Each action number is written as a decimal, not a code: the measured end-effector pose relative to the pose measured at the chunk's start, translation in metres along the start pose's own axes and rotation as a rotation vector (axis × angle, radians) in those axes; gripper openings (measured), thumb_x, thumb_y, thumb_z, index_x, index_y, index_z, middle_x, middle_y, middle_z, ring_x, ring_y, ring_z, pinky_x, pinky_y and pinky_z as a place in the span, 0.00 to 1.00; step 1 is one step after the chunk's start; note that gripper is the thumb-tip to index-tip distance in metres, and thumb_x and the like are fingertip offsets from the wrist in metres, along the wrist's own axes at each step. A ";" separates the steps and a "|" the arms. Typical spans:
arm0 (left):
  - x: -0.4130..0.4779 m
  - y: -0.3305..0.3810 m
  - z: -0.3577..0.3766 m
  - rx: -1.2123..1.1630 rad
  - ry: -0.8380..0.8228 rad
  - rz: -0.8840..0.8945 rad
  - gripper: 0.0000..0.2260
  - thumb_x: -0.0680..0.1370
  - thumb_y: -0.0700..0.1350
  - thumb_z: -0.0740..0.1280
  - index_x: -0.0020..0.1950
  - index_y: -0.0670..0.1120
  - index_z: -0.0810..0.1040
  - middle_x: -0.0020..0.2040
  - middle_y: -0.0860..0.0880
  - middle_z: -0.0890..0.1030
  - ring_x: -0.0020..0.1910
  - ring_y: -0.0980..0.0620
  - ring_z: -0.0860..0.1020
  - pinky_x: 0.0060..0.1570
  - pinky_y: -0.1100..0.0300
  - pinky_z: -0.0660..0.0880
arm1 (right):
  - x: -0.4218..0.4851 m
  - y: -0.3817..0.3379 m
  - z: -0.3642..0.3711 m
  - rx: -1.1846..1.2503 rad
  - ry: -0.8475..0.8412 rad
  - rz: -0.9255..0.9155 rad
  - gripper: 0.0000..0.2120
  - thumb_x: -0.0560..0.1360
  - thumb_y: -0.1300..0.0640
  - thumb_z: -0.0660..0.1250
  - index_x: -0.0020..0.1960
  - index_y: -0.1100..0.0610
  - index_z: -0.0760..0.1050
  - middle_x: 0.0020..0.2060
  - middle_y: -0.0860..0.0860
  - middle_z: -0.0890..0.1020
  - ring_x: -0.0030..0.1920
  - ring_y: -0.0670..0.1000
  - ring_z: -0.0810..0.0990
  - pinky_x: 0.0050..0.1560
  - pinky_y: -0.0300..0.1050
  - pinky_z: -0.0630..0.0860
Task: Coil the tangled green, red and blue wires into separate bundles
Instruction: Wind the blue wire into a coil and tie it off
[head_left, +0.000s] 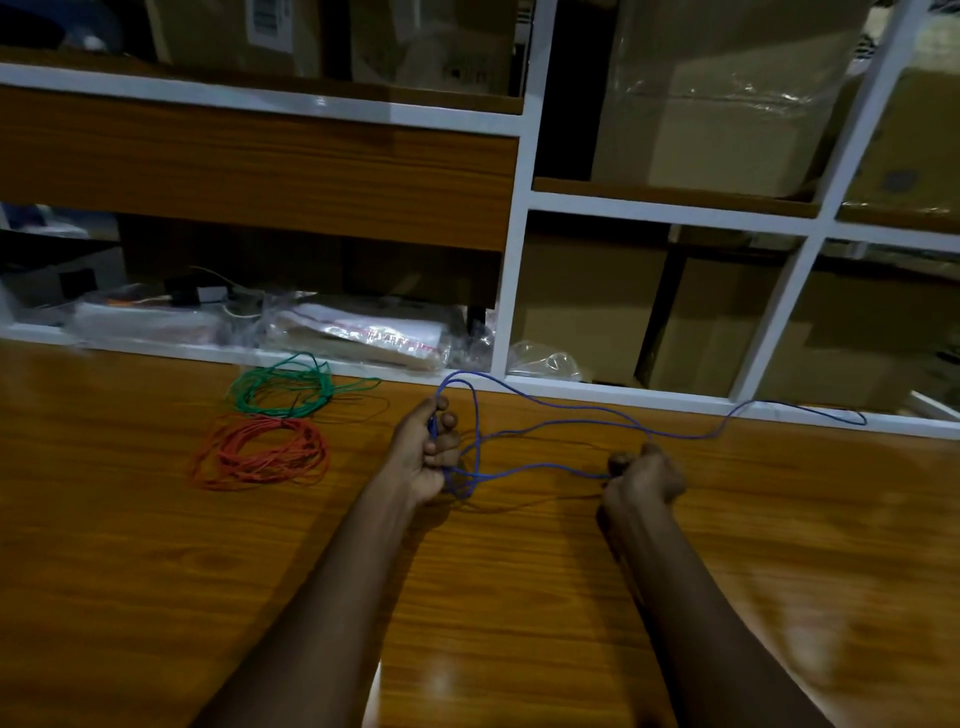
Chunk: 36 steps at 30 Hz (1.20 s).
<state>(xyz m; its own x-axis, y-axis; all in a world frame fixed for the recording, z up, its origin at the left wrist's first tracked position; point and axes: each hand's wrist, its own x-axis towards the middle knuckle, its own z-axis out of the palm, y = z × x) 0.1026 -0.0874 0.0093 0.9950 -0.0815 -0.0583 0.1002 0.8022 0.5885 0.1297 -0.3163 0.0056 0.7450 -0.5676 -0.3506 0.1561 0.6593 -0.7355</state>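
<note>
Head view shows your left hand (428, 452) with fingers (444, 422) curled round a few loops of the blue wire (685, 436). Your right hand (644, 473) seems to pinch the strand further along, though blur hides the fingertips. The green bundle (283, 389) and red bundle (260, 452) lie coiled on the bench (156, 571) to your left. Make each loop the same size, feed slack through the right fingers, and let the tail slide freely along the bench's far edge to shed twist.
</note>
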 end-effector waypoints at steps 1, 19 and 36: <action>0.000 -0.001 0.001 -0.013 -0.010 0.014 0.11 0.83 0.47 0.55 0.42 0.47 0.69 0.25 0.51 0.71 0.14 0.61 0.60 0.10 0.69 0.56 | 0.001 0.005 0.000 -0.147 -0.050 -0.069 0.06 0.77 0.62 0.64 0.44 0.53 0.71 0.33 0.51 0.74 0.28 0.49 0.71 0.27 0.44 0.70; -0.011 -0.010 0.012 0.754 0.032 0.275 0.12 0.84 0.52 0.50 0.58 0.47 0.67 0.52 0.43 0.83 0.34 0.41 0.83 0.28 0.52 0.79 | -0.041 0.010 0.021 -0.859 -1.133 -0.756 0.11 0.66 0.65 0.72 0.35 0.48 0.79 0.34 0.50 0.82 0.36 0.52 0.79 0.36 0.46 0.73; -0.001 0.001 -0.005 0.169 -0.020 0.029 0.12 0.82 0.49 0.56 0.42 0.47 0.70 0.23 0.50 0.69 0.14 0.60 0.60 0.14 0.71 0.56 | -0.012 -0.015 0.000 -0.701 -1.097 0.142 0.02 0.76 0.65 0.65 0.47 0.61 0.72 0.34 0.57 0.71 0.21 0.46 0.62 0.17 0.36 0.61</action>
<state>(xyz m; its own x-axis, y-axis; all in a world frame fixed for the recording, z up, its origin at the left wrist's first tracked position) 0.1016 -0.0832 0.0061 0.9971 -0.0722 -0.0243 0.0677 0.6939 0.7169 0.1182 -0.3194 0.0208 0.9159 0.3991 -0.0423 -0.0876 0.0959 -0.9915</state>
